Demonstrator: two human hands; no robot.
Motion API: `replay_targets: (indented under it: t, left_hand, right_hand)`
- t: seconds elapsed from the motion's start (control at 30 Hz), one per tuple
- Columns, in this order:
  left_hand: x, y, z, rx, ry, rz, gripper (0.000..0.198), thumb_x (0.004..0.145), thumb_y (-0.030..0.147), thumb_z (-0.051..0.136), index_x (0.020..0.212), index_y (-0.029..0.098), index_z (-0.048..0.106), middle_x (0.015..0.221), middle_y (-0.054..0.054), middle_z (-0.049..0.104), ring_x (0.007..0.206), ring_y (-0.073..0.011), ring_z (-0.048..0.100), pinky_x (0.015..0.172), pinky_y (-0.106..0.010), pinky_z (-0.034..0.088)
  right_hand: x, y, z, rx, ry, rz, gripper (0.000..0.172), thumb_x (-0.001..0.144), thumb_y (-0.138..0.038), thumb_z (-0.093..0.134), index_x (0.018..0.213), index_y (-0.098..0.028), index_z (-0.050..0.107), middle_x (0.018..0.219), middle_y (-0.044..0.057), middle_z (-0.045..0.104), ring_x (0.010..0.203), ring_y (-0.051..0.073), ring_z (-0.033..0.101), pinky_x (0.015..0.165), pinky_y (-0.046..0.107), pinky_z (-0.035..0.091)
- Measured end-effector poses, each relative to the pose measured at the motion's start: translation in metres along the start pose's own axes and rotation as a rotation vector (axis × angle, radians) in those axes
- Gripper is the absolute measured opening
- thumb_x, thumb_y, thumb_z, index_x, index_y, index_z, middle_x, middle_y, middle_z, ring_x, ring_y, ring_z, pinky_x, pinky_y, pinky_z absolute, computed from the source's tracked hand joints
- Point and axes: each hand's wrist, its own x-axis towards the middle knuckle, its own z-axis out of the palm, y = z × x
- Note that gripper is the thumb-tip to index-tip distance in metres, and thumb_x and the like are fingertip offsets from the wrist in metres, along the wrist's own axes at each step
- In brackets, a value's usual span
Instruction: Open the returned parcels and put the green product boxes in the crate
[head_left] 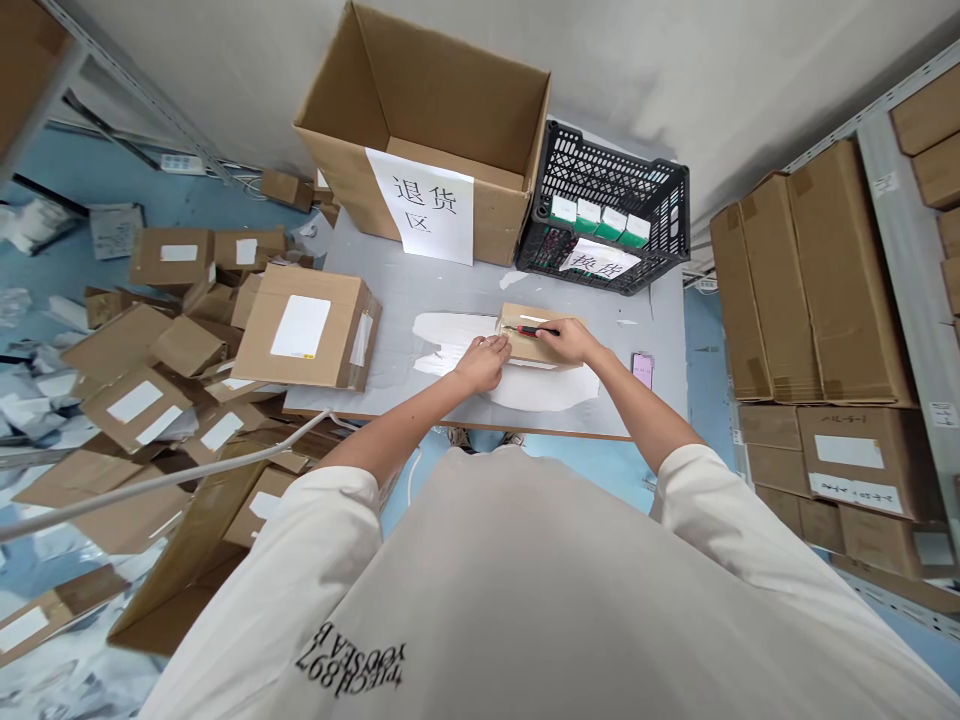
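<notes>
A small cardboard box [541, 348] lies on the table in front of me, on a sheet of white wrapping [435, 330]. My left hand [484, 363] is closed against the box's left end, its fingers bent over the edge and holding it. Gripped in my right hand [571, 340], above the box top, is a red and black utility knife [529, 330]. Its tip points left and meets the taped left end of the box, close to my left fingertips. Whether the blade is into the tape, I cannot tell.
On the grey table [390, 290] stand a large open carton [495, 215], a black crate [611, 275] with green-and-white boxes, a closed carton [300, 325] and a phone [642, 369]. Cartons [142, 400] heap up on the left floor; shelved cartons [855, 290] stand right.
</notes>
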Motion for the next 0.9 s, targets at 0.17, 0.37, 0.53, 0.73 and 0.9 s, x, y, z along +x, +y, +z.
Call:
replay_targets:
  t: [0.17,0.37,0.53,0.73,0.9]
  left_hand:
    - [-0.001,0.001,-0.002,0.006,-0.006,-0.006,0.071,0.099,0.019,0.058,0.169,0.010,0.056,0.185,-0.023,0.047,0.166,-0.0370,0.051,0.133,-0.053,0.040]
    - [-0.001,0.002,-0.002,0.011,-0.003,-0.002,0.072,0.097,0.021,0.060,0.168,0.007,0.057,0.185,-0.026,0.046,0.166,-0.0384,0.051,0.133,-0.054,0.040]
    - [-0.002,0.003,-0.005,0.011,-0.012,-0.010,0.073,0.098,0.021,0.060,0.169,0.009,0.056,0.185,-0.025,0.047,0.167,-0.0382,0.050,0.134,-0.055,0.039]
    - [-0.002,0.004,-0.007,0.015,-0.018,-0.013,0.074,0.097,0.023,0.061,0.170,0.008,0.054,0.185,-0.025,0.046,0.168,-0.0378,0.048,0.135,-0.054,0.038]
    - [-0.002,0.003,-0.007,0.010,-0.025,-0.012,0.076,0.095,0.024,0.063,0.169,0.009,0.055,0.185,-0.025,0.045,0.168,-0.0382,0.049,0.134,-0.054,0.039]
  right_hand:
    - [0.001,-0.001,-0.003,-0.030,-0.010,0.009,0.045,0.119,-0.042,0.056,0.149,-0.026,0.085,0.138,0.008,0.088,0.116,0.026,0.079,0.095,0.028,0.051]
    - [0.001,-0.012,-0.013,-0.084,-0.032,0.024,0.044,0.119,-0.042,0.055,0.144,-0.025,0.087,0.130,0.009,0.090,0.111,0.026,0.078,0.090,0.029,0.048]
    - [0.000,-0.019,-0.018,-0.103,-0.050,0.019,0.044,0.119,-0.040,0.055,0.144,-0.024,0.087,0.132,0.010,0.089,0.110,0.025,0.078,0.090,0.029,0.046]
    - [0.000,-0.025,-0.022,-0.125,-0.063,0.037,0.045,0.119,-0.039,0.054,0.148,-0.023,0.085,0.139,0.011,0.087,0.114,0.025,0.078,0.093,0.029,0.047]
    - [-0.002,-0.031,-0.026,-0.146,-0.087,0.061,0.046,0.119,-0.040,0.053,0.149,-0.023,0.085,0.138,0.012,0.088,0.117,0.027,0.079,0.092,0.029,0.048]
